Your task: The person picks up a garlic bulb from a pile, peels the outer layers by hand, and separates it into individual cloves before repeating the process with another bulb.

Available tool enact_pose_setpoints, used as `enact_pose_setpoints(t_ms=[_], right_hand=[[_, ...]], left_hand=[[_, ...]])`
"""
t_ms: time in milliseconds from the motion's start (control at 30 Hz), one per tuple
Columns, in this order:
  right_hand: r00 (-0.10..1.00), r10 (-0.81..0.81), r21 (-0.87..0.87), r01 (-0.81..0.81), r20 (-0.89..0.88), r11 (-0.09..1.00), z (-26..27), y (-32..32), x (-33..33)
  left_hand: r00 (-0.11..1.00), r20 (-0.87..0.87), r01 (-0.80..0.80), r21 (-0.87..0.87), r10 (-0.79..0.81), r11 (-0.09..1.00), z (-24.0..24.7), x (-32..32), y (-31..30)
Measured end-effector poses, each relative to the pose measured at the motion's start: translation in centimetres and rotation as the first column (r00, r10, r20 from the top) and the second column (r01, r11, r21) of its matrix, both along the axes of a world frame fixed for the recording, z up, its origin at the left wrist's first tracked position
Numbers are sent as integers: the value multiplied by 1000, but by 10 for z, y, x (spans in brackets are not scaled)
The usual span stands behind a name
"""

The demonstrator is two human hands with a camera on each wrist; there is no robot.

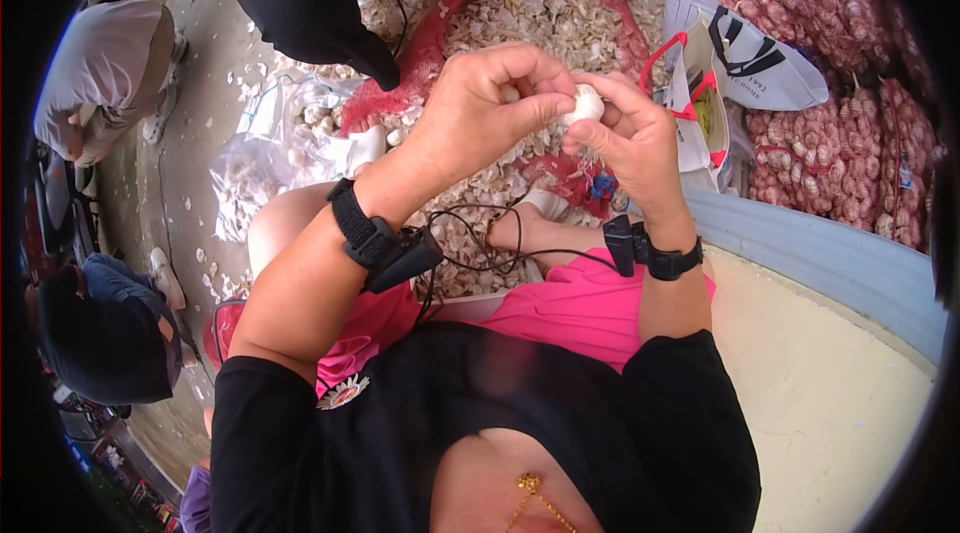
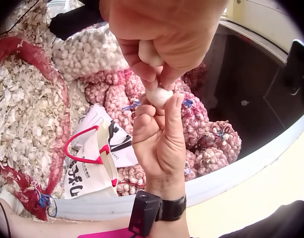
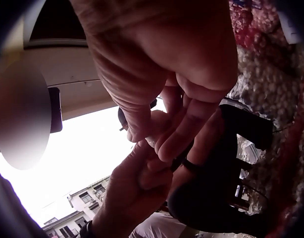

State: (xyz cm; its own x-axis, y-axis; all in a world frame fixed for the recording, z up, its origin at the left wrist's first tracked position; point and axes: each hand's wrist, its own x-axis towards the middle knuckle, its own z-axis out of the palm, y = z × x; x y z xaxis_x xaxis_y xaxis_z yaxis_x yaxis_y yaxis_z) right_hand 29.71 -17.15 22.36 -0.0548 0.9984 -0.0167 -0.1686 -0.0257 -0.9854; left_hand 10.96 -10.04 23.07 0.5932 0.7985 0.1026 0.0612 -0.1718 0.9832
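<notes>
A white garlic bulb [image 1: 586, 105] is held up between both hands, above a heap of garlic skins [image 1: 520, 23]. My right hand [image 1: 635, 138] grips it between thumb and fingers. Thumb and fingertips of my left hand [image 1: 490, 108] pinch at its side, and a pale garlic piece [image 2: 150, 53] is tucked in that hand's curled fingers. In the left wrist view the bulb [image 2: 159, 97] shows between the two hands' fingertips. Seen from the right wrist, the right hand's fingers [image 3: 191, 121] hide most of it.
Red net sacks of garlic [image 1: 800, 153] are stacked at the right, beside a white bag with red handles [image 1: 700, 103]. A clear plastic bag of peeled bulbs [image 1: 275, 153] stands at the left. Other people sit nearby. Cables [image 1: 470, 233] run between the wrist devices.
</notes>
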Motion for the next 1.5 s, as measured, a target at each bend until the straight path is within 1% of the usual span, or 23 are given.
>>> enact_pose_setpoints(t_ms=[67,133,167,233,267,333,367,433,467,533,600,667,800,867,1000,1033,1067,1133,1267,1333,1433,1467,1500], right_hand=[[1000,2,1,-2,-1,1000,-1,0,-1],[1000,-1,17,0,25,1000,-3,0,-2],[1000,1,16,-1,24,1000,-3,0,-3],[1000,-26,26,26,8,999,-3,0,-4],[1000,-27,27,27,9,999,-3,0,-5],[996,-82,-1,82,-40,997,-2,1,-7],[996,-84,0,84,-39,996,-2,2,-5],[991,-115,-63,111,-69,992,-4,4,0],[991,-118,-62,114,-68,991,-3,4,-1],[983,-156,-31,154,-98,988,-2,5,-4],[985,-147,-22,146,-86,989,-4,4,-2],[988,-138,-12,137,-74,990,-4,4,-2],[984,-158,25,160,-80,987,-7,5,-4],[982,-175,57,179,-77,982,-7,4,-5],[986,-152,36,154,-63,987,-6,2,-9],[987,-143,22,146,-77,989,-7,2,-10],[987,-142,22,144,-78,989,-6,2,-9],[990,-123,-8,123,-71,992,-4,2,-7],[988,-83,-54,77,-131,996,-2,1,-3],[985,-27,-75,15,-169,997,0,-1,-3],[986,-50,-60,41,-160,997,-1,-1,-5],[986,-51,-59,42,-160,997,-2,-1,-6],[991,-68,-49,63,-113,997,-2,0,-7]], left_hand=[[1000,5,-10,55,9,998,-4,1,3],[999,-12,-25,390,32,921,-11,3,7],[999,-13,-25,389,33,921,-12,3,7],[997,-49,-20,547,55,837,-13,4,8],[997,-48,-20,547,55,837,-12,4,7],[997,-73,8,333,17,943,-9,3,4],[997,-71,9,334,15,943,-9,3,2],[1000,-7,-2,64,3,998,-7,3,1],[1000,-5,1,64,-1,998,-6,3,1],[995,-54,-78,8,79,997,-3,2,2],[992,-44,-121,35,122,992,-9,2,5],[970,-111,-216,6,215,976,-13,1,8],[959,-145,-250,-35,242,968,-16,0,10],[990,-16,-143,-176,143,974,-4,4,3],[993,-112,-63,-177,43,982,-3,7,-1],[994,-106,-28,-301,-4,953,2,7,1],[994,-107,-30,-301,-2,953,1,6,2],[1000,-18,0,-432,-9,902,-1,3,5],[1000,0,-7,-439,8,898,-4,0,7],[989,-68,-148,-306,133,941,-9,0,11],[981,-47,-192,-274,186,942,1,0,11],[982,-47,-191,-273,185,943,5,0,9],[991,-79,-128,-280,111,951,8,-1,7]])
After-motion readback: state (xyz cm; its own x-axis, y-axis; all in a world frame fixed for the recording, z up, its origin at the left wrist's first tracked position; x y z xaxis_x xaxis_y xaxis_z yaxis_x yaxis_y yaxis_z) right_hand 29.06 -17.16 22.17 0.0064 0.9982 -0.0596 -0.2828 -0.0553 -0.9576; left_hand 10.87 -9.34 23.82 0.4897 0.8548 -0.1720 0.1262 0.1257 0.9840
